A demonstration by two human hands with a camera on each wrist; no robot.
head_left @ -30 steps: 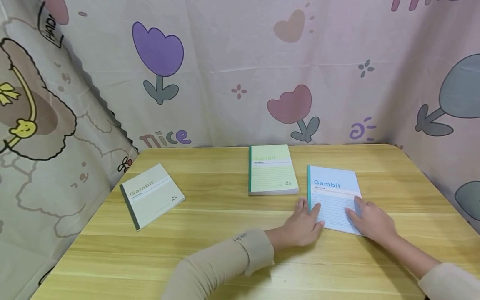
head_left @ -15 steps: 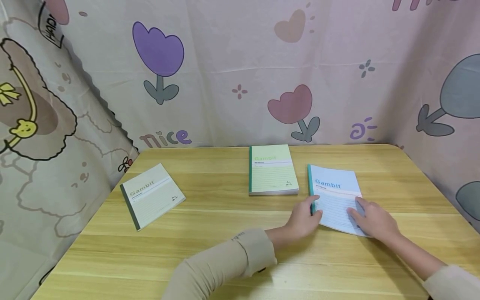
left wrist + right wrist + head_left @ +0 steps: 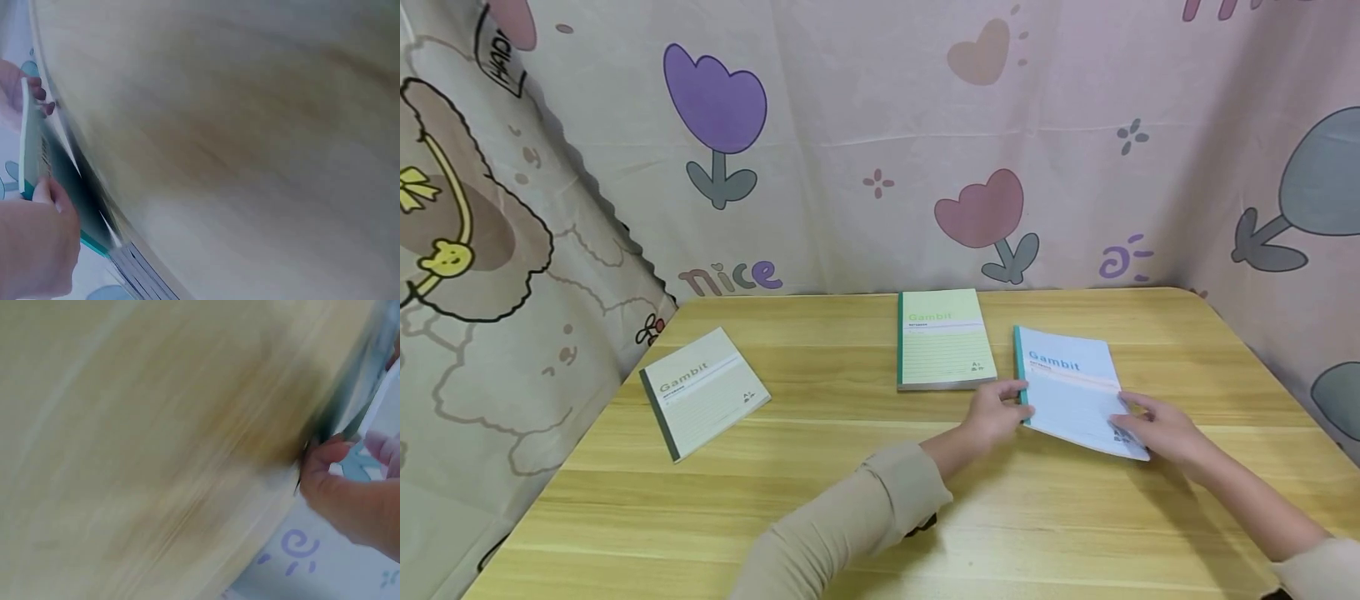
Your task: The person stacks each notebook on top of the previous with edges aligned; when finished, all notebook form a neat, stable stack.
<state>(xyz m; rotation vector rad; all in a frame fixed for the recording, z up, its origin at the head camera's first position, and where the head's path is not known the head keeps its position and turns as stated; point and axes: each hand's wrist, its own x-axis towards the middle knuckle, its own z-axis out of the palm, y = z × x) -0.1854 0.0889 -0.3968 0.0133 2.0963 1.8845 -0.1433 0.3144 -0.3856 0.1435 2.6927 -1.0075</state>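
Note:
A light blue "Gambit" notebook (image 3: 1071,387) with a teal spine is held between both hands, its near edge tilted up off the table. My left hand (image 3: 991,415) pinches the spine side, the thumb (image 3: 47,190) on the cover and the fingers round the edge. At the opposite edge my right hand (image 3: 1165,429) holds the notebook's lower right part, thumb on top and fingers beneath. Close to the left hand lies a pale green notebook (image 3: 946,342) with a teal spine; layered page edges (image 3: 140,272) show beside the left hand in the left wrist view.
A cream notebook (image 3: 703,392) with a dark spine lies turned at an angle on the left of the wooden table (image 3: 820,392). Behind the table's back edge hangs a printed curtain (image 3: 850,125); more curtain closes off both sides.
The blue notebook lay flat under both hands; now it is raised and tilted. My left hand has moved from resting over its edge to pinching the spine. The other notebooks have stayed put.

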